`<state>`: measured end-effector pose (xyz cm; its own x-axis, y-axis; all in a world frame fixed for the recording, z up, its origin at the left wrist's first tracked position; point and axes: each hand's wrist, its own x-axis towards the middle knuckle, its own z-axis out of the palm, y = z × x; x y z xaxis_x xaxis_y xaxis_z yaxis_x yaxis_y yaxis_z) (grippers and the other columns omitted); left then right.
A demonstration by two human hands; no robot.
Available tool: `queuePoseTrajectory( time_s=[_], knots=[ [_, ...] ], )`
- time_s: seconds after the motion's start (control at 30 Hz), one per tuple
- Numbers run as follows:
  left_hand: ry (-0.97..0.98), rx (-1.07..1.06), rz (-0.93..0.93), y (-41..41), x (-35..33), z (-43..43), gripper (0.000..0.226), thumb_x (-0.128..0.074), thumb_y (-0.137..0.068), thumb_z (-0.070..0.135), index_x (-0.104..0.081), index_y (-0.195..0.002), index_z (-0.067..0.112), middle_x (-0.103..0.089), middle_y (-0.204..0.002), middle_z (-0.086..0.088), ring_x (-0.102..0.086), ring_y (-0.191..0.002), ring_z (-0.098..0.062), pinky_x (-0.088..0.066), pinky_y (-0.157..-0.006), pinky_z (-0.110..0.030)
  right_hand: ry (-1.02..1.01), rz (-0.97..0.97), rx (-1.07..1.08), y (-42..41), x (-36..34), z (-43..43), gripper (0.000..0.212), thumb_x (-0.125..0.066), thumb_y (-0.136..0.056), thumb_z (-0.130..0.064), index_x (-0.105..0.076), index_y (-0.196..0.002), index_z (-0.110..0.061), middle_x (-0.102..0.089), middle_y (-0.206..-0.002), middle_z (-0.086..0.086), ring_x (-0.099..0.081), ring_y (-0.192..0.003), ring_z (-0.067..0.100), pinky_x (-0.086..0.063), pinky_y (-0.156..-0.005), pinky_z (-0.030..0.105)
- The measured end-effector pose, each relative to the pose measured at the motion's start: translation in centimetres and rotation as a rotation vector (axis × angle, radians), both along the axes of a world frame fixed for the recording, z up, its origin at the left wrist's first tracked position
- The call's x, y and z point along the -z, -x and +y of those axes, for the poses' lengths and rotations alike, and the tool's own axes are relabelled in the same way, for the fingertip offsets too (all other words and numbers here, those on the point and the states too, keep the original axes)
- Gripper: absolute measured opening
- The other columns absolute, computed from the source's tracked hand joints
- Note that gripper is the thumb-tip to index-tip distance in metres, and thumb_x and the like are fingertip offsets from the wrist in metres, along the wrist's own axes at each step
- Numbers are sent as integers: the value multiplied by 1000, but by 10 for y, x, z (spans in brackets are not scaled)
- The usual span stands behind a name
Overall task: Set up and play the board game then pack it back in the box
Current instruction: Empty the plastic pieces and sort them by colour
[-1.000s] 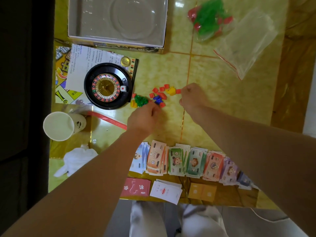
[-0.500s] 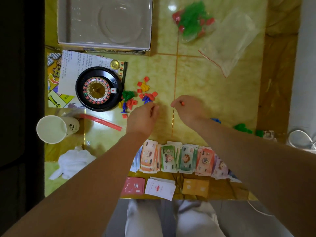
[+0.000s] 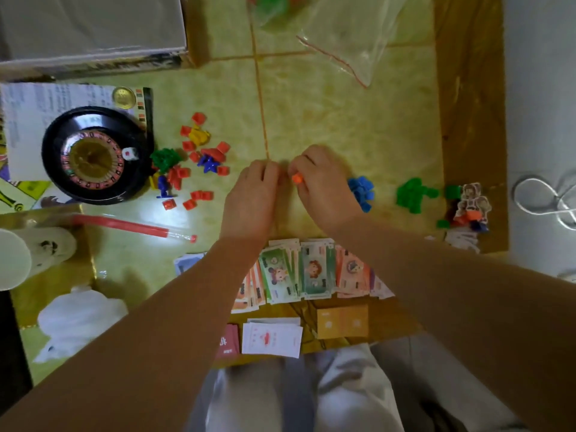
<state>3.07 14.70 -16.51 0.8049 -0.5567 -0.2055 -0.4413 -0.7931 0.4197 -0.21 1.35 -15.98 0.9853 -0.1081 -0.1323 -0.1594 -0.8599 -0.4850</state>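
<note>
Fingers (image 3: 308, 163) of right hand (image 3: 324, 188) pinched small squarish orange piece (image 3: 296, 178); left hand (image 3: 254, 194) curled alongside, hold: cannot tell.

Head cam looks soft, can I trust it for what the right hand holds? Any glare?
Head view: blurred overall, yet the right hand pinches a small orange piece, colour clear, shape not; glare whitens the tabletop beside the roulette wheel.
</note>
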Motion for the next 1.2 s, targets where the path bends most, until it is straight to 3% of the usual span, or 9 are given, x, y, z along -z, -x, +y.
queuePoseTrajectory(
  time_s=[0.1, 0.27, 0.5, 0.67, 0.77, 0.9, 1.03, 1.2],
  knots=[
    [-1, 5, -103, 4, 12, -3, 32, -61, -73, -8, -56, -103, 3, -54, -97, -17, -54, -82, -33, -40, -54, -34, 10, -52, 11, 3, 4, 4, 30, -36, -75, -7, -64, -86, -3, -58, -89, 16, -57, -79, 35, -50, -70, 49],
    [0, 1, -156, 9, 15, -1, 41, -46, -74, -9, -55, -112, 3, -54, -104, -17, -50, -89, -32, -42, -77, -38, -37, -38, 22, 4, 1, 6, 33, -53, -71, 8, -63, -99, -5, -59, -99, 14, -56, -89, 32, -46, -80, 43],
    [-20, 25, -165, 2, 4, 2, 36, -50, -77, -4, -55, -112, 6, -55, -110, -14, -50, -95, -31, -41, -77, -39, -148, 44, 50, 4, -14, 4, 57, -46, -69, 11, -54, -124, -3, -54, -116, 16, -52, -106, 31, -44, -93, 40],
    [-14, 70, -101, 1, -8, 9, 37, -56, -76, 3, -58, -112, 11, -56, -113, -11, -50, -101, -31, -35, -84, -39, -225, 133, 75, 5, -24, 2, 63, -48, -74, 14, -47, -133, -8, -48, -125, 14, -55, -109, 31, -49, -87, 47],
    [8, 71, -63, -4, -17, 16, 41, -55, -74, 6, -59, -115, 14, -56, -119, -10, -48, -109, -31, -34, -90, -41, -225, 127, 81, 5, -32, 0, 62, -49, -76, 13, -45, -134, -9, -46, -128, 13, -54, -108, 29, -49, -87, 44],
    [13, 1, -36, -9, -24, 23, 45, -63, -74, 4, -57, -118, 6, -52, -114, -17, -50, -102, -34, -42, -85, -42, -157, 150, 90, 6, -32, -5, 62, -50, -76, 14, -45, -134, -8, -42, -131, 13, -49, -113, 27, -38, -86, 22],
    [11, -144, 81, -7, -30, 24, 44, -66, -83, 14, -49, -123, 2, -43, -121, -19, -56, -93, -34, -50, -73, -40, -126, 167, 138, 7, -26, -6, 62, -53, -76, 14, -45, -134, -6, -39, -132, 14, -46, -117, 27, -36, -93, 23],
    [35, -247, 289, 0, -31, 6, 46, -62, -85, 7, -45, -127, 5, -38, -129, -15, -58, -89, -31, -44, -72, -31, -158, 277, 226, 6, -20, 2, 61, -52, -80, 13, -42, -137, -5, -34, -136, 14, -44, -122, 27, -39, -103, 30]
  ],
)
